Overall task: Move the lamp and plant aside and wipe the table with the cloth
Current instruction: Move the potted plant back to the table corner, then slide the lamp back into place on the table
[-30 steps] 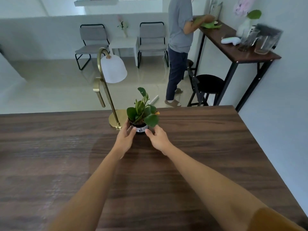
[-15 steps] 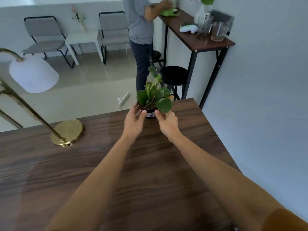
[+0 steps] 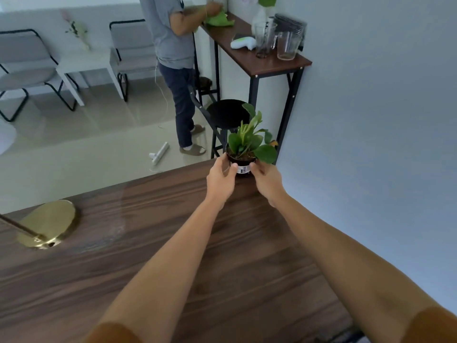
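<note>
Fingers of the left hand [image 3: 220, 178] and right hand [image 3: 265, 180] clasp the small black pot of the green leafy plant [image 3: 243, 154] at the dark wooden table's [image 3: 173, 243] far right corner; set too near the edge, it could tip off

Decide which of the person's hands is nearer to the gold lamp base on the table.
Left. The left hand grips the plant pot on the side facing the lamp base; the right hand grips the pot's far side, farther away.
</note>
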Demonstrator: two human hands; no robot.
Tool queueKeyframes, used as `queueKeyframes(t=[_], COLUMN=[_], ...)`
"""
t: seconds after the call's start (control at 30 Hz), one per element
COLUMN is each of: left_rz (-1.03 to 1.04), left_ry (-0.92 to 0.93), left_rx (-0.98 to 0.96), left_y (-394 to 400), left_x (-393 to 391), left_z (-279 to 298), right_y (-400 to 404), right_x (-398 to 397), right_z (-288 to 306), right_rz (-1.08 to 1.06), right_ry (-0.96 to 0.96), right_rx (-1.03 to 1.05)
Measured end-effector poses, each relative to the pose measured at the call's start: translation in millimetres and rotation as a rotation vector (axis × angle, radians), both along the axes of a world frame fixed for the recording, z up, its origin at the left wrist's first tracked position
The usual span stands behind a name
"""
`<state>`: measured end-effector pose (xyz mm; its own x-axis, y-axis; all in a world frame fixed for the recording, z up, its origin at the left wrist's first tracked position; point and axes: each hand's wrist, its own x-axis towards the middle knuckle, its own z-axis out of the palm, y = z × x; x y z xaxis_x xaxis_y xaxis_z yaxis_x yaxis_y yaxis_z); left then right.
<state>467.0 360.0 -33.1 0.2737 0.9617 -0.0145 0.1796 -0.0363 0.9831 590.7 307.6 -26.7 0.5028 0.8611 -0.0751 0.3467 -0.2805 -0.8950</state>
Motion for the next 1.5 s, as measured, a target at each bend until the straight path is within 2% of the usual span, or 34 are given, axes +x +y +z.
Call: queueKeyframes(t=[0.1, 0.2, 0.33, 0.43, 0.57, 0.7, 0.77, 0.9, 1.0, 1.1, 1.37, 1.43, 1.5], left_rz=[-0.058, -0.028, 0.069, 0.280, 0.620, 0.854, 0.783, 0.502, 0.435, 0.429, 0.257, 0.188, 0.109], left_ry=[0.023, 0.048, 0.076, 0.121, 0.200, 0.420, 0.568, 0.835, 0.919, 0.943, 0.898, 0.895, 0.926], left_rx=[-0.032, -0.056, -0.010, 0.052, 0.118, 0.161, 0.106, 0.005, -0.008, 0.002, 0.064, 0.097, 0.129], left_y=[-6.1, -16.6, -31.7, -43.8, -60.2, -68.2, -66.6, -58.1, -53.2, -48.0, -11.2, -0.8, 9.0], left_x=[-14.1, -45.1, -116.0, -185.4, -278.7, -346.5, -364.0, -371.7, -368.7, -370.5, -385.7, -384.7, -381.2], left_z=[0.1, -0.9, -0.7, -1.8, -1.7, -5.4, -9.6, -22.8, -30.2, -34.7, -36.3, -36.6, -35.4], right_y=[-5.7, -17.3, -29.4, -25.2, -7.7, 16.9, 33.8, 69.6, 82.0, 77.2, 18.1, 5.4, 11.6], right_x=[-9.9, -37.7, -99.0, -157.1, -238.5, -311.4, -340.6, -371.0, -366.5, -358.4, -332.6, -322.0, -310.1], right_z=[3.7, 0.0, -5.5, -3.6, 3.8, 5.1, 3.9, -2.8, -12.4, -20.0, -24.8, -27.4, -23.1], right_rz=[0.014, -0.047, -0.108, 0.043, 0.275, 0.531, 0.642, 0.860, 0.988, 0.983, 0.925, 0.922, 0.817], right_ry=[-0.038, -0.065, 0.043, 0.040, -0.055, -0.198, -0.279, -0.517, -0.821, -0.951, -0.924, -0.853, -0.699], right_rx=[-0.018, -0.049, -0.003, 0.038, 0.064, 0.031, 0.013, -0.068, -0.085, 0.015, 0.180, 0.279, 0.321])
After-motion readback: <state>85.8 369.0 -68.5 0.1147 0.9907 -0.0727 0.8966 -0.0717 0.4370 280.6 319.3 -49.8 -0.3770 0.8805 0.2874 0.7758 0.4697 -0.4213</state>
